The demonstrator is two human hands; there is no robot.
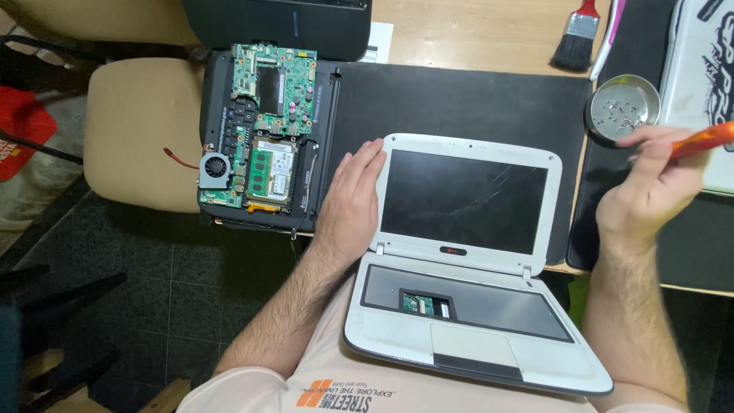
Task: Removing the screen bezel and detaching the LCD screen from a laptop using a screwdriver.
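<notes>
Resting on: the small white laptop (466,252) sits open, its base on the person's lap and its lid leaning back onto the black mat (459,99) at the table edge.
Laptop look: rounded white shell, dark scratched screen, a small red-and-black oval below the screen; the keyboard is out, leaving a grey tray with a rectangular cutout showing green board; a white touchpad lies near the front edge.
Laptop direction: hinge runs left to right with a slight tilt down to the right; the lid points away from the person, the touchpad edge toward the body.
Left hand (353,200): laid flat, fingers straight and close together, against the left edge of the lid, holding nothing.
Right hand (648,183): fingers curled around an orange-handled tool (707,140), handle pointing up and right; the tip is hidden behind the fingers, just beside the round metal dish (623,107) of small screws.
Second machine: a dark opened laptop base (264,138) lies left of the mat, long axis running away from the person, with green circuit board, small fan and memory stick exposed.
Labels: a white paper slip (380,40) with dark print near the top edge; a white case with black graphics (703,84) at far right.
Brush: a black-bristled paintbrush (577,38) lies above the dish.
</notes>
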